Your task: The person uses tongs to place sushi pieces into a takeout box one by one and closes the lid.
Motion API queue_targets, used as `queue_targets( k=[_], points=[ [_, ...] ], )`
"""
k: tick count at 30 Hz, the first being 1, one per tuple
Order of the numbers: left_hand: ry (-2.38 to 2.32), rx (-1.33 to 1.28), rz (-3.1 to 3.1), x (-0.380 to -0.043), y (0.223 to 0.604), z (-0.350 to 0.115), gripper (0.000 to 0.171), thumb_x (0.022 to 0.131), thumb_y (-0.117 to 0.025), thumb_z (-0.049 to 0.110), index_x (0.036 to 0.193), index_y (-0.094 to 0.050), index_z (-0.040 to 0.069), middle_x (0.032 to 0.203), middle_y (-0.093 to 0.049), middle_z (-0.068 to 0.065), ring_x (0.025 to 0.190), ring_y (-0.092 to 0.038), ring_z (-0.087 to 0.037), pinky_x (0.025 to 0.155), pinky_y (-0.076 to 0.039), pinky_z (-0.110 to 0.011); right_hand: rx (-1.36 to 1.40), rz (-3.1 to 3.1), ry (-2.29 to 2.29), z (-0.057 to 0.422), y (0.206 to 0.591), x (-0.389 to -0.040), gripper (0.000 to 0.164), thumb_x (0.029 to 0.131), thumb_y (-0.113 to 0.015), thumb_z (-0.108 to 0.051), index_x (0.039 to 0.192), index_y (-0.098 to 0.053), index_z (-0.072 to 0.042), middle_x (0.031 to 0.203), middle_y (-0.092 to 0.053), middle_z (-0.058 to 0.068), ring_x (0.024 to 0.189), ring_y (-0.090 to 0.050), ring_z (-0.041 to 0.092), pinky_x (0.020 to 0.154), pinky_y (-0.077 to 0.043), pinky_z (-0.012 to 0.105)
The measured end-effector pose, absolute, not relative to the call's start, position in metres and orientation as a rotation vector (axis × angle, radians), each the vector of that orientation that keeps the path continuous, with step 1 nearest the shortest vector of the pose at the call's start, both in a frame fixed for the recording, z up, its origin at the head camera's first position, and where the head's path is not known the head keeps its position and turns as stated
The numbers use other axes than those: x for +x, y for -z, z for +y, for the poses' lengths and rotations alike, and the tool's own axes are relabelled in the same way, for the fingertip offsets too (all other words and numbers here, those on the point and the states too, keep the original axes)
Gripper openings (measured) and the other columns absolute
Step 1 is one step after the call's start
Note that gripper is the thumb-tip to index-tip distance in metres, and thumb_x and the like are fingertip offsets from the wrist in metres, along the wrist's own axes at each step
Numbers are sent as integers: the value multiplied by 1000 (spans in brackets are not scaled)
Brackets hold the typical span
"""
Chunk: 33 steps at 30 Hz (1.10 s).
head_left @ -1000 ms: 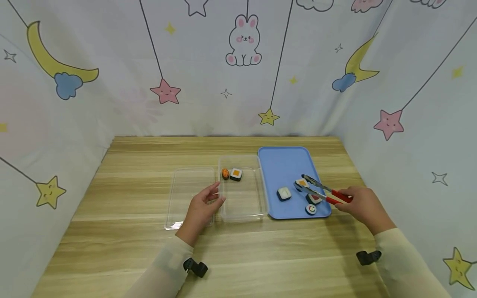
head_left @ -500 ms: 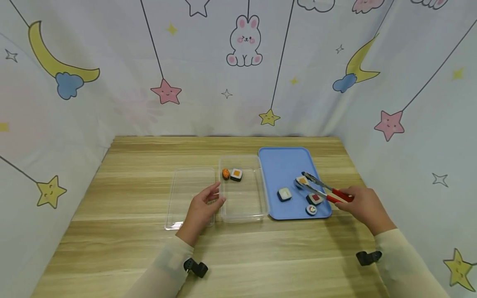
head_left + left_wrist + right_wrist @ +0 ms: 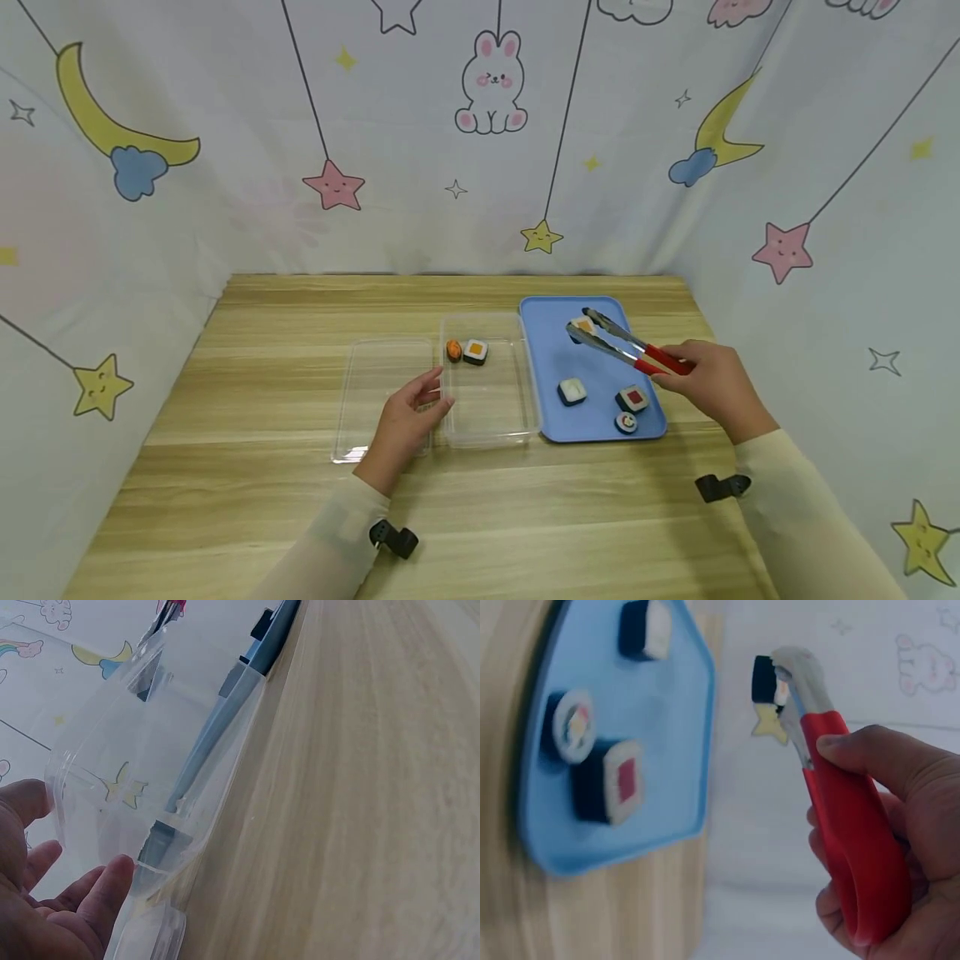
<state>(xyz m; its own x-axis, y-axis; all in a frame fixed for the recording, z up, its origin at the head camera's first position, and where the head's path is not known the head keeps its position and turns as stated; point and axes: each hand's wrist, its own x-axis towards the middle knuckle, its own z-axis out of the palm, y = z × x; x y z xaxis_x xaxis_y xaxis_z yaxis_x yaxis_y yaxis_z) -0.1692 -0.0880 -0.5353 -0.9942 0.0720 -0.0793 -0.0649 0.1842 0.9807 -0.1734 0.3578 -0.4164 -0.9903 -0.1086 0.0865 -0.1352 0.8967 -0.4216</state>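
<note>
My right hand [image 3: 708, 383] grips red-handled tongs [image 3: 855, 825], whose metal tips hold a square sushi piece [image 3: 583, 325] with an orange centre. In the right wrist view this piece hangs above the blue tray [image 3: 543, 333]. On the tray lie a white-topped sushi piece [image 3: 572, 391], a red-centred piece [image 3: 632, 398] and a small round roll [image 3: 626, 422]. With relaxed fingers, my left hand [image 3: 405, 421] touches the left side of a clear plastic container [image 3: 491, 400]. An orange-topped sushi piece [image 3: 453, 350] and another orange-centred piece [image 3: 476, 352] sit inside it, toward the back.
Left of the container, a clear lid [image 3: 378, 375] lies flat on the wooden table [image 3: 300, 517], partly behind my left hand. The container and the tray stand side by side. A printed cloth [image 3: 420, 233] hangs behind the table and on both sides.
The tongs have closed on the orange-centred sushi piece and lifted it off the tray, up and toward the left. My left hand has stayed at the container.
</note>
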Motion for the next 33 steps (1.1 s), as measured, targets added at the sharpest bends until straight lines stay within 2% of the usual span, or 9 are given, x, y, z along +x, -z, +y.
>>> queue_targets(
  k=[9, 19, 26, 33],
  points=[
    [-1945, 2, 2323, -168, 534, -89, 58, 94, -79, 20, 148, -59, 14, 144, -62, -14, 126, -63, -30, 99, -54, -48, 375, -2976, -746, 308, 406, -196, 43, 87, -85, -20, 124, -75, 0, 104, -74, 16, 85, -63, 27, 71, -57, 41],
    [-1948, 7, 2310, -170, 535, -90, 59, 94, -79, 21, 149, -59, 15, 143, -62, -14, 127, -62, -31, 100, -53, -51, 602, -3020, -724, 249, 413, -208, 42, 83, -88, -21, 120, -78, -5, 101, -73, 6, 85, -64, 22, 71, -56, 36],
    [-1975, 40, 2314, -170, 535, -90, 58, 94, -79, 17, 148, -59, 14, 143, -62, -16, 124, -64, -32, 97, -55, -44, 705, -3068, -715, 217, 421, -213, 36, 83, -87, -21, 116, -80, -10, 94, -69, -4, 83, -64, 19, 72, -54, 34],
    [-1971, 26, 2339, -169, 535, -89, 56, 94, -78, 14, 147, -61, 17, 140, -64, -14, 124, -64, -32, 98, -55, -47, 739, -3125, -651, 202, 426, -224, 33, 82, -87, -21, 113, -81, -9, 92, -72, -1, 82, -63, 17, 72, -54, 34]
  ],
)
